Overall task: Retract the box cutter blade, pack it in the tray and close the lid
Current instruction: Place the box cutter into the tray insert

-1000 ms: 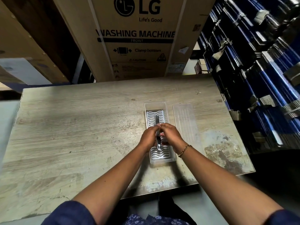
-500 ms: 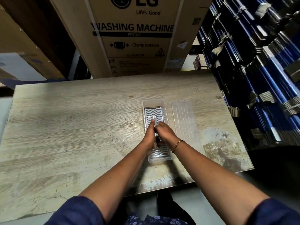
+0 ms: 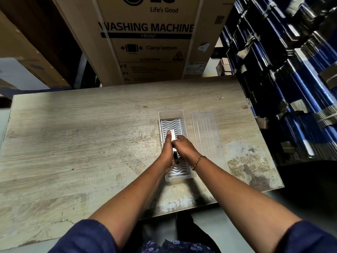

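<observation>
Both hands, left hand (image 3: 167, 152) and right hand (image 3: 184, 147), close around the box cutter (image 3: 174, 143) directly above the open tray (image 3: 186, 125), its lid (image 3: 206, 136) just beside; light, rigid, probably slick, best gripped mid-handle, away from the blade end.

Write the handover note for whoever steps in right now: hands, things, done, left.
Left hand: gripping the box cutter from its left side, over the tray.
Right hand: on the cutter from the right, thumb on top.
Tray: open on the table, wavy liner inside.
Lid: flat on the table just right of the tray, apart from it.
Done: cutter brought over the tray. Whether the blade is retracted cannot be told.
Left: confirm blade is in, lay the cutter down, release, fit the lid.
</observation>
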Motion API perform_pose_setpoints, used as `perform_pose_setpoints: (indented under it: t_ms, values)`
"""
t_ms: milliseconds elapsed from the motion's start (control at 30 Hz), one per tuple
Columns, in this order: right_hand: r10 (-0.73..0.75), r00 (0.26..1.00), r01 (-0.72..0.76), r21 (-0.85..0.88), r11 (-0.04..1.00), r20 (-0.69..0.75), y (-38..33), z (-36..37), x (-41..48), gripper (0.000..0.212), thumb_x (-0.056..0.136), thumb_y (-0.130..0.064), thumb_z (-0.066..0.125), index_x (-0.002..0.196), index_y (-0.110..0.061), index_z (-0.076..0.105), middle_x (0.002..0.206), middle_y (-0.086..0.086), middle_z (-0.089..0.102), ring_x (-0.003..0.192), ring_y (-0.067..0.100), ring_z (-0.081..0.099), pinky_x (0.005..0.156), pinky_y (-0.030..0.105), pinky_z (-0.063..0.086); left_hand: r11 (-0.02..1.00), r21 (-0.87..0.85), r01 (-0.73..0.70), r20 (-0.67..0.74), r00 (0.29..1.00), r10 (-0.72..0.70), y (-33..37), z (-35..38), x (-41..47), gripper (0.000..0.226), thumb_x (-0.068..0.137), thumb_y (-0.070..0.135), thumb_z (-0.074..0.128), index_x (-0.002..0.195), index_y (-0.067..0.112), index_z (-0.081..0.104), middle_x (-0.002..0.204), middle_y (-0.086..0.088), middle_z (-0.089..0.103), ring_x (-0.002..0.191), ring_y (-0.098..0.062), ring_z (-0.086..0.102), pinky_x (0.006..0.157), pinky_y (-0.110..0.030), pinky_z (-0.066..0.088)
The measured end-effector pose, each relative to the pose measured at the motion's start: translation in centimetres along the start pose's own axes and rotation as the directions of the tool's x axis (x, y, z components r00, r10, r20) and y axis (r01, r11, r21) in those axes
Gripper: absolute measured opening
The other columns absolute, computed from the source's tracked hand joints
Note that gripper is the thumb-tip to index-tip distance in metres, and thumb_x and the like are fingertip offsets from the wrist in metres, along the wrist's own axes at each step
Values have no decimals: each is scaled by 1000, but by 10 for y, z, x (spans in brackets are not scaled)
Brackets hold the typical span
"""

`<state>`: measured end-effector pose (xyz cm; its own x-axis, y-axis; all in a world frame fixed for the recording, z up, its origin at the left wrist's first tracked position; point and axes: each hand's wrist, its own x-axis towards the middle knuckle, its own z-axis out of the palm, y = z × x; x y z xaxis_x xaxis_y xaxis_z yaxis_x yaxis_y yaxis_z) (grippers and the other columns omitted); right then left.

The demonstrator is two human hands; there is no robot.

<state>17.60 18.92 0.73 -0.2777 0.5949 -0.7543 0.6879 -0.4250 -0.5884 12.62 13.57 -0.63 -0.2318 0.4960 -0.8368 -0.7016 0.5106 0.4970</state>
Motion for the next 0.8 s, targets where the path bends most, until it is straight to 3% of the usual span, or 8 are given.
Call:
perform_pose_setpoints:
  t_ms: [167, 333, 467, 567, 667, 800]
  values:
    - [2, 1000, -2, -14, 1000, -3, 0, 0, 0, 85, 66, -45, 52, 147, -22, 43, 135, 9, 65, 110, 33, 69, 93, 54, 59, 1000, -22, 0, -9, 1000, 0, 1, 2, -4, 111, 63, 91, 36, 138, 12, 57, 136, -23, 61, 124, -38, 61, 105, -53, 50]
    - [5, 1000, -6, -34, 999, -18, -4, -2, -8, 84, 70, -44, 52, 149, -20, 42, 141, 10, 61, 116, 33, 65, 95, 51, 58, 1000, -3, -3, -10, 1000, 3, 1, 1, -6, 123, 52, 97, 37, 140, 14, 56, 142, -24, 57, 130, -41, 56, 94, -45, 55]
    - [-4, 1000, 4, -32, 999, -18, -9, -4, -17, 59, 85, -34, 54, 142, -16, 49, 126, 7, 64, 109, 29, 64, 98, 49, 57, 1000, 7, -22, 6, 1000, 22, 1, 0, -7, 127, 45, 98, 38, 140, 17, 56, 139, -20, 60, 128, -36, 58, 109, -55, 46]
    - [1, 1000, -1, -29, 1000, -13, -8, -5, -17, 55, 87, -33, 54, 140, -18, 51, 122, 5, 63, 107, 28, 66, 98, 49, 57, 1000, 20, -21, -6, 1000, 22, 1, 0, -5, 119, 50, 99, 36, 134, 18, 61, 130, -19, 66, 120, -34, 63, 105, -51, 49]
    - [12, 1000, -12, -30, 999, -6, -8, -4, -14, 71, 78, -41, 55, 145, -18, 46, 128, 6, 64, 108, 31, 68, 96, 52, 58, 999, 26, -24, 3, 1000, 24, 2, 2, -8, 102, 63, 95, 33, 125, 20, 66, 120, -17, 70, 108, -28, 66, 82, -37, 52]
    - [2, 1000, -2, -13, 1000, -2, -7, -5, -13, 73, 76, -41, 54, 145, -19, 46, 136, 9, 62, 110, 31, 67, 96, 51, 58, 998, 58, -15, 17, 1000, 15, 1, 1, -9, 114, 55, 98, 32, 132, 19, 62, 126, -19, 67, 116, -34, 65, 87, -43, 51]
